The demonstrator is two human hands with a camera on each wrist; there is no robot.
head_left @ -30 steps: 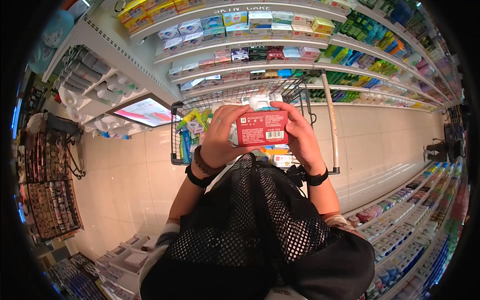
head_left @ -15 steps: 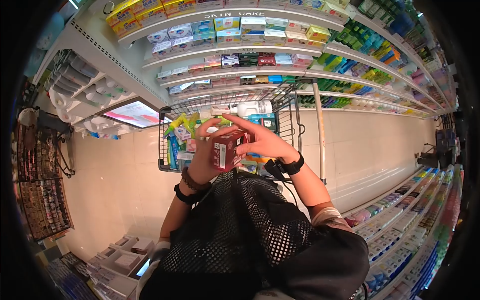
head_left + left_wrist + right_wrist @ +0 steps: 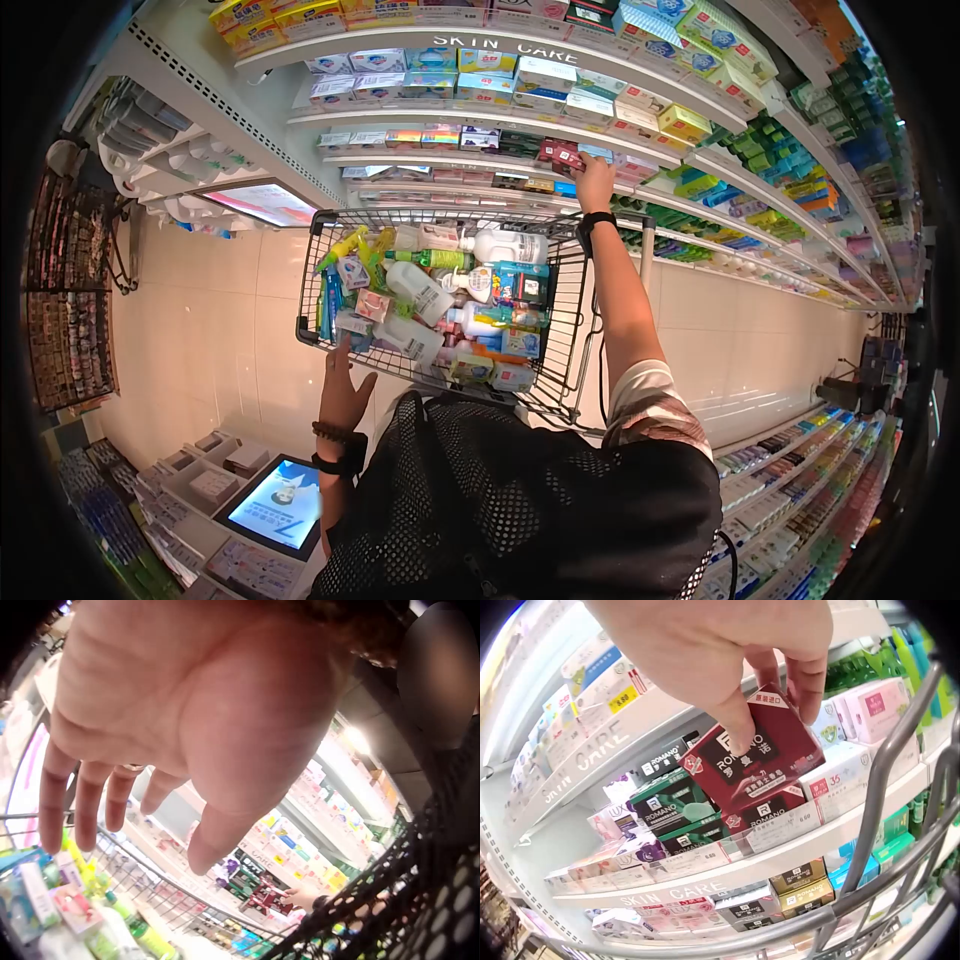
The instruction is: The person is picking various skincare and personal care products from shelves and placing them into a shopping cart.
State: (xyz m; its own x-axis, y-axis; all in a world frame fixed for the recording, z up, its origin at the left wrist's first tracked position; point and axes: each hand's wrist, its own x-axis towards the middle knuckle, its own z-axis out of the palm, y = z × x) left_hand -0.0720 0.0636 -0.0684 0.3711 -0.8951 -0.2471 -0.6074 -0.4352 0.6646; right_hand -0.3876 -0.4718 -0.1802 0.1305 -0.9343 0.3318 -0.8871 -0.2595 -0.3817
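My right hand (image 3: 595, 182) is stretched out to the shelf and pinches a dark red Romano soap box (image 3: 761, 761) between thumb and fingers. The box is tilted, overlapping another red Romano box (image 3: 780, 810) on the shelf in the right wrist view. Green Romano boxes (image 3: 671, 806) stand to its left, and white and pink boxes are to its right. My left hand (image 3: 345, 390) holds nothing; its fingers are extended near the left front corner of the shopping cart (image 3: 303, 315). In the left wrist view the palm (image 3: 202, 705) shows, with the fingers spread.
Bottles, including a white jug (image 3: 510, 246), and small boxes fill much of the cart. Its wire frame stands between my body and the shelves. A lit screen (image 3: 275, 505) sits at the lower left, another screen (image 3: 260, 203) at the left. More stocked shelves (image 3: 810, 465) line the right.
Both hands held the red box over the cart and turned it. Now my left hand has let go and dropped back leftward, while my right hand has carried the box to the shelf.
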